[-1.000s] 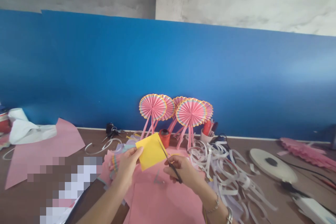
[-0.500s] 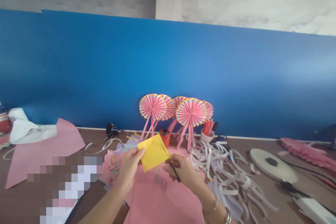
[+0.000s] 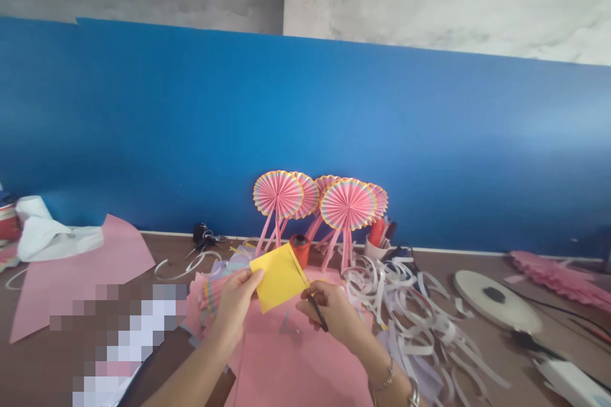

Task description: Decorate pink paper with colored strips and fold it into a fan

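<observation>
My left hand [image 3: 233,304] pinches the left edge of a yellow paper square [image 3: 278,276] and holds it up above the table. In my right hand [image 3: 331,311] is a pair of thin black scissors [image 3: 309,296], gripped by the handles. Their blades run up along the right edge of the yellow paper. Both hands hover over pink paper sheets [image 3: 296,362] lying on the brown table [image 3: 28,369].
Pink pleated paper fans [image 3: 344,203] stand against the blue wall. A heap of white paper strips [image 3: 410,324] lies to the right, with a red pot [image 3: 300,249], a white cup of tools [image 3: 377,243], a round white disc [image 3: 496,308] and a white device [image 3: 570,381]. Large pink sheet [image 3: 76,273] on the left.
The yellow paper and both hands dropped slightly and the scissor blades moved further along the paper's right edge; since half a second ago almost nothing moved.
</observation>
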Action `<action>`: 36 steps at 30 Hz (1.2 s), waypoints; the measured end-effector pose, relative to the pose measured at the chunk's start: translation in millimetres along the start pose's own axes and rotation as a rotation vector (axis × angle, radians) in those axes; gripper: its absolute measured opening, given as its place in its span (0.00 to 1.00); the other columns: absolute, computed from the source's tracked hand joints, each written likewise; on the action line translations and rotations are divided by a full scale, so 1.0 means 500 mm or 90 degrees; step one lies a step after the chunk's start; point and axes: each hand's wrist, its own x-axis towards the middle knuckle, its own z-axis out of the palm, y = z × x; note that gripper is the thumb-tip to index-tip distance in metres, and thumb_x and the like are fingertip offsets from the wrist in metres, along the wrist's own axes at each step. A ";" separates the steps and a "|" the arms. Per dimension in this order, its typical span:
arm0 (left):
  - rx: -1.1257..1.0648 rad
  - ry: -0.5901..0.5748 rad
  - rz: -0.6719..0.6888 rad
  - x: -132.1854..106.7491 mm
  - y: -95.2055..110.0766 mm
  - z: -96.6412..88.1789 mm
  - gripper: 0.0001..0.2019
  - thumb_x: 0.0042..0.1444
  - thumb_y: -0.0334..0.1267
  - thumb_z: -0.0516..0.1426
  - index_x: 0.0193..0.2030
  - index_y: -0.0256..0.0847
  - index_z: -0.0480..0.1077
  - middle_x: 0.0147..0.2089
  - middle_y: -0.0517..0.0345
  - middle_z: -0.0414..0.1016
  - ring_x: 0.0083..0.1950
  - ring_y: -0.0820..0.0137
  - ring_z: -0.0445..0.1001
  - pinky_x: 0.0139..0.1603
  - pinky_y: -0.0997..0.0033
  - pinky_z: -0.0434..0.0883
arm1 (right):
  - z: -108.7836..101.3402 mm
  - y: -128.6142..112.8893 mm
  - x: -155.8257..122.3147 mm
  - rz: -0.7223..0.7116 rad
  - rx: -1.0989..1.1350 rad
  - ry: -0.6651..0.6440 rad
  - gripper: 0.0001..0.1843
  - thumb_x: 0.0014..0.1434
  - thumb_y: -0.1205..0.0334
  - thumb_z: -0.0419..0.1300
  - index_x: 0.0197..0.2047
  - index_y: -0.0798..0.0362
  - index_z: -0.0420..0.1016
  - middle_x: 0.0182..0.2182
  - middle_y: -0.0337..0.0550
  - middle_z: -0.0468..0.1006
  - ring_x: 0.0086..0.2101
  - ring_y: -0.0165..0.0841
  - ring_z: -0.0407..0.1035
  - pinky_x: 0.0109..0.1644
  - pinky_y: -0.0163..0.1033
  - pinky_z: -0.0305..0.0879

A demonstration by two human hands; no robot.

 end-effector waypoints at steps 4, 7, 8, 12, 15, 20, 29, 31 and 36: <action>0.000 0.004 -0.002 -0.001 0.003 0.002 0.17 0.37 0.49 0.64 0.27 0.37 0.74 0.28 0.54 0.78 0.32 0.63 0.76 0.31 0.72 0.69 | 0.000 -0.001 0.000 0.003 0.005 0.005 0.11 0.46 0.59 0.62 0.32 0.56 0.69 0.14 0.32 0.68 0.15 0.26 0.62 0.20 0.30 0.55; 0.006 0.012 -0.004 -0.004 0.006 0.004 0.16 0.37 0.49 0.63 0.27 0.37 0.74 0.27 0.54 0.78 0.31 0.64 0.76 0.30 0.72 0.69 | 0.001 -0.006 -0.002 0.019 0.002 0.013 0.10 0.45 0.59 0.62 0.31 0.55 0.69 0.13 0.31 0.67 0.15 0.25 0.61 0.19 0.30 0.54; 0.006 0.010 -0.003 -0.005 0.007 0.004 0.16 0.38 0.49 0.63 0.28 0.37 0.74 0.28 0.55 0.78 0.31 0.64 0.76 0.31 0.72 0.69 | 0.001 -0.007 -0.002 0.021 0.000 0.016 0.10 0.45 0.60 0.62 0.30 0.55 0.69 0.13 0.30 0.66 0.14 0.25 0.61 0.19 0.30 0.54; 0.004 0.007 0.002 -0.007 0.008 0.004 0.17 0.38 0.49 0.63 0.27 0.37 0.74 0.27 0.54 0.78 0.31 0.64 0.76 0.30 0.72 0.69 | 0.002 -0.004 0.000 0.017 0.004 0.018 0.09 0.45 0.60 0.61 0.30 0.55 0.68 0.12 0.30 0.66 0.14 0.25 0.60 0.18 0.29 0.53; 0.007 0.016 0.004 -0.007 0.008 0.004 0.17 0.36 0.50 0.64 0.26 0.37 0.73 0.26 0.55 0.77 0.30 0.63 0.76 0.29 0.71 0.69 | 0.000 -0.002 0.001 0.024 0.010 0.011 0.10 0.44 0.60 0.62 0.30 0.54 0.68 0.12 0.30 0.67 0.14 0.25 0.62 0.19 0.29 0.54; 0.012 -0.004 0.008 -0.008 0.006 0.005 0.17 0.37 0.51 0.64 0.25 0.37 0.73 0.27 0.55 0.77 0.32 0.63 0.76 0.31 0.71 0.69 | -0.001 -0.005 0.002 0.032 0.006 0.010 0.12 0.44 0.58 0.63 0.31 0.54 0.69 0.14 0.32 0.69 0.16 0.26 0.64 0.21 0.30 0.56; 0.035 -0.058 0.001 -0.005 -0.010 0.002 0.16 0.42 0.49 0.63 0.29 0.36 0.75 0.30 0.52 0.79 0.35 0.61 0.76 0.35 0.69 0.69 | -0.004 -0.010 0.002 0.022 0.012 0.022 0.17 0.41 0.53 0.67 0.31 0.54 0.69 0.14 0.32 0.69 0.17 0.28 0.66 0.21 0.31 0.59; 0.043 -0.062 0.001 -0.004 -0.014 0.001 0.17 0.42 0.50 0.63 0.30 0.36 0.76 0.31 0.52 0.79 0.35 0.60 0.77 0.36 0.69 0.69 | -0.004 -0.009 0.003 0.024 0.015 0.024 0.17 0.41 0.53 0.66 0.30 0.54 0.69 0.14 0.32 0.69 0.17 0.28 0.66 0.21 0.32 0.59; 0.065 -0.053 0.007 -0.005 -0.022 0.002 0.18 0.41 0.51 0.63 0.29 0.35 0.76 0.30 0.51 0.79 0.36 0.59 0.76 0.35 0.68 0.69 | -0.003 -0.004 0.007 0.020 0.022 0.027 0.16 0.41 0.53 0.65 0.30 0.54 0.68 0.14 0.32 0.69 0.17 0.28 0.65 0.21 0.32 0.59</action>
